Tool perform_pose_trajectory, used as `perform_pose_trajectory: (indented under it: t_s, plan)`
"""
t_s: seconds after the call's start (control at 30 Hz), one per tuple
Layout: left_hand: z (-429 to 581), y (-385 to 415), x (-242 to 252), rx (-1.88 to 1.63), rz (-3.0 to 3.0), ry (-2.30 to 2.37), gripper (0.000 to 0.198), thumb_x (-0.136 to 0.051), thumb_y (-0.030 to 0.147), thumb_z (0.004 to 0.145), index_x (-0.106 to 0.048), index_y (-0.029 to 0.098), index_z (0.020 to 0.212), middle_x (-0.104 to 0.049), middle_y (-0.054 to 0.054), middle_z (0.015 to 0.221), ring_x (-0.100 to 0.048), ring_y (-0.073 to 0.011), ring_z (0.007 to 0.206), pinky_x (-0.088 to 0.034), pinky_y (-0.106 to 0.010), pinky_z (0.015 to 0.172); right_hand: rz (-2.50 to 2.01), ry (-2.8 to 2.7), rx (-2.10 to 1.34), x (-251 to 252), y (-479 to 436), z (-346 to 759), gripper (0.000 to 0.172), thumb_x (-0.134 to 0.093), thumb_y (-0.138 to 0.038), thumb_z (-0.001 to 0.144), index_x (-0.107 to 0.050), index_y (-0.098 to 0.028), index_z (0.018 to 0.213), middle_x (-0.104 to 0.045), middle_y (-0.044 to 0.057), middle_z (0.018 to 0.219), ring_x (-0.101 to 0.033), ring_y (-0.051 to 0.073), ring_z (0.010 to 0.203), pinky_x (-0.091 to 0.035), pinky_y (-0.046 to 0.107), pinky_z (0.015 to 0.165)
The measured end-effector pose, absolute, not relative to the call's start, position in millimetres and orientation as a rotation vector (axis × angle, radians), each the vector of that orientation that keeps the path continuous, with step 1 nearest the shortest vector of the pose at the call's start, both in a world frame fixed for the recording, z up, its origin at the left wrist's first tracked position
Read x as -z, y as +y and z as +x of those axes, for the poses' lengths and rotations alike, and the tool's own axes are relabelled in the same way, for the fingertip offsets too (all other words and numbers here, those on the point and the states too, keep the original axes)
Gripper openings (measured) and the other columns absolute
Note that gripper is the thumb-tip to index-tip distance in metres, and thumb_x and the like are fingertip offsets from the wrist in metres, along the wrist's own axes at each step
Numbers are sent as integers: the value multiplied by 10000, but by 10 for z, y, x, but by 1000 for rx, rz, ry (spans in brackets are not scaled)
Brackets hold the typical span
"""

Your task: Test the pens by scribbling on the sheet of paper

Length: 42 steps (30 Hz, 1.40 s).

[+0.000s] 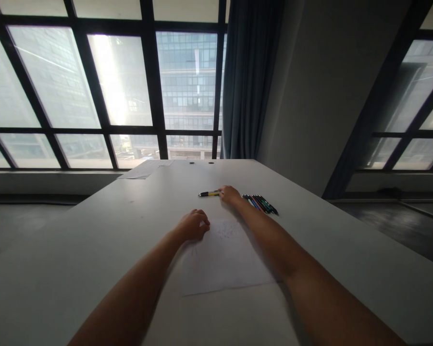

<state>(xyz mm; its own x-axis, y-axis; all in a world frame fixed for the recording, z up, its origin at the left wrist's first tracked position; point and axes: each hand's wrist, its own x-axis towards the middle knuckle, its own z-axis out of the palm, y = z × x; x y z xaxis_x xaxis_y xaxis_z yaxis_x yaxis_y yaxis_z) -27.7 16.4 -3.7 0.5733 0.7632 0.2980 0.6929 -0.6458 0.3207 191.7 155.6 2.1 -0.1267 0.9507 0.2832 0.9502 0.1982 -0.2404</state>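
Begin with the table [104,230], wide, pale and smooth beneath the fingers of the left hand [194,225] and the right hand [229,194]; likely slick under a round barrel. Starting under the left fingers and spreading right and nearer, find the sheet of paper [234,264]: probably light, limp and easily creased, best pressed at a margin or lifted by an edge. White, lying flat, with small dark marks just right of the left fingers. See those fingers curled over its far left part; cannot tell whether pinching or merely resting. To the right of the right fingers, notice the row of pens [260,203], probably stiff, light and apt to roll, best taken singly around mid-barrel. Mostly dark, laid side by side at a slant, with blue, reddish and green touches. Last, come to the pen [211,193], lying on the table with one end at the right fingers and the rest stretching left of them. Likely light, rigid and hardly fragile, best held near the black section. Slim, yellow along the barrel, black toward the left end. Cannot tell whether grasped by the right fingers or only touched, with the other end hidden there.
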Motion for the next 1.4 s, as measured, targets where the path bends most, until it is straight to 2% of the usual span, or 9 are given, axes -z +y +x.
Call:
perform_pose_trajectory:
  t_s: [0.13,0.23,0.43,0.53,0.7,0.83,1.0,1.23,1.4]
  plan:
    - [-289,184,48,-620,2640,1199,140,-624,262,782,-731,230,867,-670,-49,1045,-569,-235,1020,-461,-365,951,-1837,-2102,-6,6,1664,1754,306,-569,-279,854,-676,-189,1125,-680,123,1089,-620,228,1010,-448,287,871]
    - [-283,178,31,-610,2634,1197,141,-635,253,768,-730,230,870,-671,-47,1043,-573,-233,1015,-465,-364,943,-1834,-2129,13,2,1630,1693,270,-602,-285,845,-687,-188,1082,-665,139,1107,-592,248,1055,-438,313,887]
    - [-267,219,63,-664,2654,1175,194,-537,230,833,-726,193,859,-682,-75,987,-588,-212,961,-462,-334,924,-1770,-2193,4,-82,1324,1683,69,-701,-200,761,-707,-173,824,-684,122,972,-613,224,943,-443,285,837]
    - [-254,247,71,-726,2604,1225,233,-496,227,856,-720,166,871,-678,-91,974,-605,-196,917,-464,-324,900,-1666,-2180,18,-138,1008,1729,102,-637,-217,820,-681,-178,903,-668,94,1015,-602,184,910,-443,266,802]
    - [-175,226,0,-1044,2366,1477,305,-527,403,874,-673,173,1013,-683,-99,1042,-594,-262,1013,-419,-467,944,-1165,-2080,-300,-145,359,1760,120,-613,-232,818,-637,-170,919,-659,37,865,-583,130,716,-466,244,676]
    - [-84,226,-17,-1310,2051,1266,303,-549,424,845,-670,164,942,-706,-72,862,-631,-185,779,-499,-331,748,-1074,-1997,-338,-67,32,1771,138,-573,-258,827,-631,-183,927,-647,25,813,-569,129,668,-464,251,643]
    - [-81,263,21,-1356,1782,961,394,-601,479,776,-643,121,935,-686,-58,735,-550,-109,542,-443,-239,516,-1118,-1936,-261,-96,36,1926,125,-601,-261,791,-666,-193,874,-650,33,822,-573,145,703,-469,269,666]
    - [-167,173,-1,-1258,2248,1147,174,-617,290,796,-673,173,912,-690,-18,723,-589,-133,637,-458,-258,639,-1144,-1723,-279,-186,136,2136,211,-700,-313,701,-678,-183,865,-670,37,818,-584,151,680,-494,298,670]
    - [-180,127,-31,-1069,2474,1394,151,-622,263,813,-673,220,948,-701,-14,830,-613,-164,734,-460,-274,688,-1002,-1614,-483,-193,144,2115,263,-709,-340,685,-661,-183,891,-696,52,911,-628,161,766,-530,331,756]
